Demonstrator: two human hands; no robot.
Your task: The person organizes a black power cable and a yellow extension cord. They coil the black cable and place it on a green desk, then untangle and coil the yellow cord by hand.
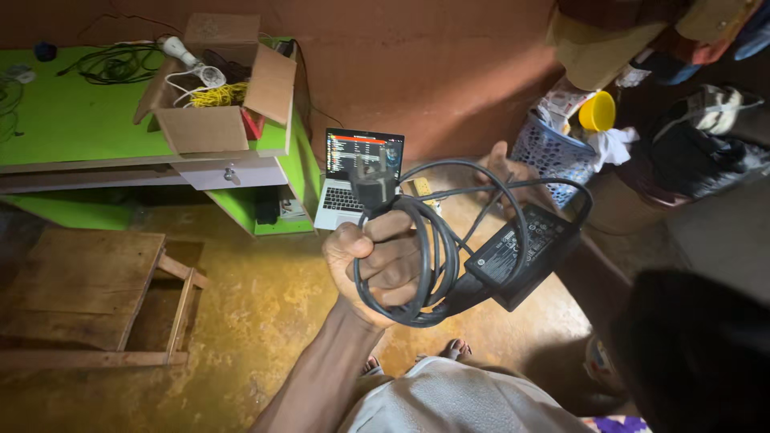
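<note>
Views: one only, the camera worn on my head.
Position: above my lap, where I sit on the floor.
Facing: steeply down and forward, toward the green desk (56, 120) and laptop (358, 178).
Nearness: my left hand (377, 269) fills the centre, close to the lens.
Shared ground: none; no second view.

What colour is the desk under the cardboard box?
Bright green desk, with a pale drawer front; seen in the head view.
</note>
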